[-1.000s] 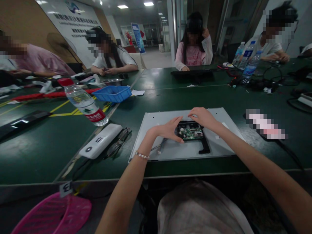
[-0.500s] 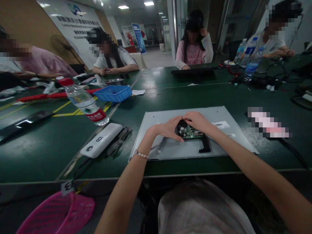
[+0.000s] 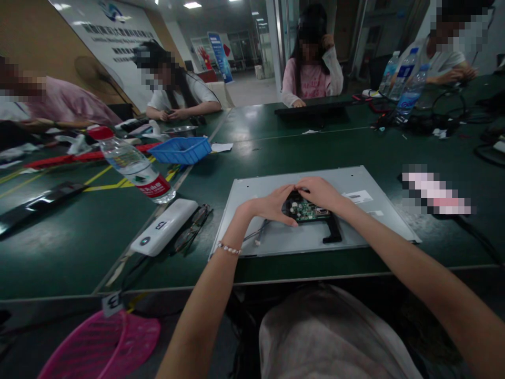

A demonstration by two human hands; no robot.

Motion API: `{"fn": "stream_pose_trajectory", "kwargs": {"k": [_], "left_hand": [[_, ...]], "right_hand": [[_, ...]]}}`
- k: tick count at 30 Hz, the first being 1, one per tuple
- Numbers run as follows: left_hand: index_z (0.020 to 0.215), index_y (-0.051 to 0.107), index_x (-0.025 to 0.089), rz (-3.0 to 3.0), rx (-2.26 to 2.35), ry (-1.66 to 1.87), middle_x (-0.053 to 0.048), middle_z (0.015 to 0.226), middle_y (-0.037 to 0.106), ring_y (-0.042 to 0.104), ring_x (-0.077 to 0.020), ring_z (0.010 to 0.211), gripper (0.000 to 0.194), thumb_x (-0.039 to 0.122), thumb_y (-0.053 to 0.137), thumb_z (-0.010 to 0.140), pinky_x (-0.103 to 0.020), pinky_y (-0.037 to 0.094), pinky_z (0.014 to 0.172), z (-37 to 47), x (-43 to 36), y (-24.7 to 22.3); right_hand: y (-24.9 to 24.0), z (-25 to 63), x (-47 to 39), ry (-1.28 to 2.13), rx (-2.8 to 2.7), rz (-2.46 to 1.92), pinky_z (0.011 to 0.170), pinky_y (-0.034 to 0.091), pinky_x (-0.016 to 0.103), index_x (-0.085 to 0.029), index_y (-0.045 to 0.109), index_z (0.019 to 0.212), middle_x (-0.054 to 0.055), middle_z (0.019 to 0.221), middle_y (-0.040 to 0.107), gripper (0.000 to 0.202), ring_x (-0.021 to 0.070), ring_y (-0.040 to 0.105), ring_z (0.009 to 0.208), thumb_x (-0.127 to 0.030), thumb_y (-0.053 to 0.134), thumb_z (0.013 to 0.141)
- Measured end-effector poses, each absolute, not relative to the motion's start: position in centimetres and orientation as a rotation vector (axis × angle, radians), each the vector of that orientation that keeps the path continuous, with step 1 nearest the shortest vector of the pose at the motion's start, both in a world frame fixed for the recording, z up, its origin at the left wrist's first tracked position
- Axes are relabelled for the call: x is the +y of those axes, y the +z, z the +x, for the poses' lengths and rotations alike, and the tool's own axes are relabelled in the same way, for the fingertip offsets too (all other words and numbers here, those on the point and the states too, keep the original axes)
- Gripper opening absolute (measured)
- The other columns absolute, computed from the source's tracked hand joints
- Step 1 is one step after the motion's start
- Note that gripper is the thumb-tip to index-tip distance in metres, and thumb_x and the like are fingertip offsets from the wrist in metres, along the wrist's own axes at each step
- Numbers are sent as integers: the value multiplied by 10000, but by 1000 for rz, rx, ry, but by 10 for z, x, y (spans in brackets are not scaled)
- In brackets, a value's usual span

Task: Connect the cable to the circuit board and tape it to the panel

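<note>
A green circuit board [image 3: 305, 209] in a black plastic bracket [image 3: 333, 231] lies on a flat grey metal panel [image 3: 292, 245], apparently the back of a display. My left hand [image 3: 274, 205] grips the bracket's left side, its fingertips at the far edge and its thumb by the near left corner. My right hand [image 3: 319, 192] curls over the far right edge, its fingertips meeting those of the left. What lies under the fingertips is hidden. A thin cable [image 3: 256, 231] runs out beneath my left hand.
Left of the panel are glasses [image 3: 192, 229], a white power bank [image 3: 165, 226], a water bottle [image 3: 136, 168] and a blue basket [image 3: 181, 151]. A pixelated phone-like object [image 3: 436, 193] lies right. A pink basket [image 3: 102, 342] stands below the table edge. Several people sit around the table.
The camera view has shifted slightly. Both hands stay at the bracket in nearly the same pose, and the board has not visibly moved on the panel.
</note>
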State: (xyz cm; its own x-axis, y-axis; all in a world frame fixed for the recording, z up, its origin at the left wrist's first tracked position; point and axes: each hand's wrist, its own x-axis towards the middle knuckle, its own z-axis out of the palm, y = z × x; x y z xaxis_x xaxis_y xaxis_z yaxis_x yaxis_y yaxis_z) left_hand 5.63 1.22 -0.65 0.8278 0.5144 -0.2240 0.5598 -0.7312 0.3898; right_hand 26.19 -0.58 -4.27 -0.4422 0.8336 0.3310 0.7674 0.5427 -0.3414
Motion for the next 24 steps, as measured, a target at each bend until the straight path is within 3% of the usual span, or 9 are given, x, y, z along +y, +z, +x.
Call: {"fn": "stream_pose_trajectory", "kwargs": {"k": [11, 24], "left_hand": [[1478, 11, 77, 2590, 797, -160, -224, 1549, 48, 82, -339, 1429, 1239, 732, 624, 624, -442, 145, 1147, 54, 15, -11], [1479, -37, 96, 2601, 786, -217, -204, 1557, -4, 46, -312, 1437, 1217, 741, 585, 657, -393, 113, 1155, 54, 14, -8]], "right_hand": [[-12, 288, -16, 232, -2329, -1316, 963, 423, 364, -175, 652, 1149, 97, 1168, 664, 328, 254, 587, 1100, -278, 485, 886], [-27, 394, -49, 540, -2098, -1756, 852, 516, 399, -217, 710, 1061, 64, 1082, 698, 350, 266, 642, 980, -393, 568, 794]]}}
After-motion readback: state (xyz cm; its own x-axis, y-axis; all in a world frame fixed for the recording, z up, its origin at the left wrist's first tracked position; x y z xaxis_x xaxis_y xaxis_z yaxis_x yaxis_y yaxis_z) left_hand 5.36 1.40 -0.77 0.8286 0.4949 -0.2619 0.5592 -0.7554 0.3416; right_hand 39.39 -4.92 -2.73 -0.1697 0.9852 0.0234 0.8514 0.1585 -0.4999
